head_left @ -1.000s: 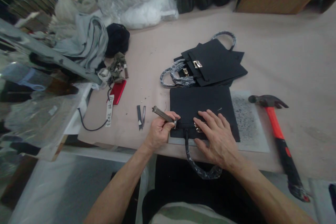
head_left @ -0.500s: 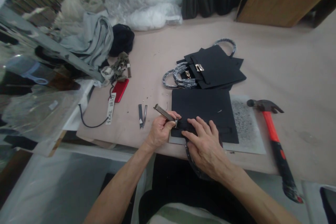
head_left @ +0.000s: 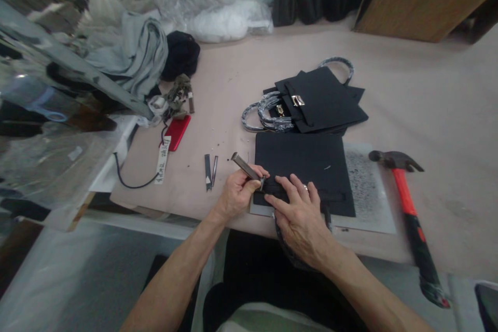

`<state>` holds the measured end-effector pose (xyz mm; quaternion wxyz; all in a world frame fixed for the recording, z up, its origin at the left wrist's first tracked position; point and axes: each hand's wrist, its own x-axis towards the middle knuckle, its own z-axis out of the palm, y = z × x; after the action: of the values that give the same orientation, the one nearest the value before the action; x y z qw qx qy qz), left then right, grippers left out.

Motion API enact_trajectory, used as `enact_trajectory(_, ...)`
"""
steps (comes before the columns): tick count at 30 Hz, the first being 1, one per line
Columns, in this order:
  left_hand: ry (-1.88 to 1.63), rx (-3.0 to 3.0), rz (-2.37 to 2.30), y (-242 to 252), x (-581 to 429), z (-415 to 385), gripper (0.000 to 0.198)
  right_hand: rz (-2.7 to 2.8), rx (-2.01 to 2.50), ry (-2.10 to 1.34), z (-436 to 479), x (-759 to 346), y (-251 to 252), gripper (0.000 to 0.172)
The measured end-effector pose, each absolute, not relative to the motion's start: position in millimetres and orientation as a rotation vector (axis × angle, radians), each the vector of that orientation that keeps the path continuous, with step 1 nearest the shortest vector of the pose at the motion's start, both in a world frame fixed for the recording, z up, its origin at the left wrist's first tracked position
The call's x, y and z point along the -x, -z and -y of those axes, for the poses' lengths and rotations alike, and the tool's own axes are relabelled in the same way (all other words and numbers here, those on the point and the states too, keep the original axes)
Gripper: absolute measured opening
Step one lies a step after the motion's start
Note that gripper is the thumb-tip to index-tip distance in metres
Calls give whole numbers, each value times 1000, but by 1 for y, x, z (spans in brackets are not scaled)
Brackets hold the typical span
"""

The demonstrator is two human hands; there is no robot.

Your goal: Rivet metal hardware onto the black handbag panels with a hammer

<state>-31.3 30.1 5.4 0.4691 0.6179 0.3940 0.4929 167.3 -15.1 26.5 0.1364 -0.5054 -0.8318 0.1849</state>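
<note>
My left hand point(head_left: 239, 192) is closed around a metal punch point(head_left: 244, 165), its lower end at the left part of a black bag panel point(head_left: 299, 158). The punch leans, with its top toward the upper left. Flat on the same panel, near its lower edge, lies my right hand point(head_left: 299, 207), fingers spread, the index fingertip close to the punch's tip. A ring shows on one finger. A dark handle hangs from the panel at the table edge, partly hidden under the right hand. Beneath the panel is a pale, pitted board point(head_left: 368, 187).
A claw hammer point(head_left: 404, 192) with a red and black handle lies to the right. Two slim metal tools point(head_left: 210, 171) lie left of my hands. Black bag pieces point(head_left: 319, 98) with wrapped handles are stacked behind the panel. A red phone-like object point(head_left: 179, 132) and cardboard box point(head_left: 420, 5) are farther off.
My right hand has slid slightly left, bringing its fingertips nearer the punch. The left hand keeps its hold on the punch. The whole view has shifted a little.
</note>
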Motion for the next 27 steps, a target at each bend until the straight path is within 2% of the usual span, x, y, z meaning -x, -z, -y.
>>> enact_trajectory(15,-1190,-1617,-1043,-8,31,-26,15,2430,1419,-526,18,-169,-22,41)
enact_trajectory(27,-1417,-1686,-1133,5,24,0,10,2432,1401,-541,19,-171,-19,41)
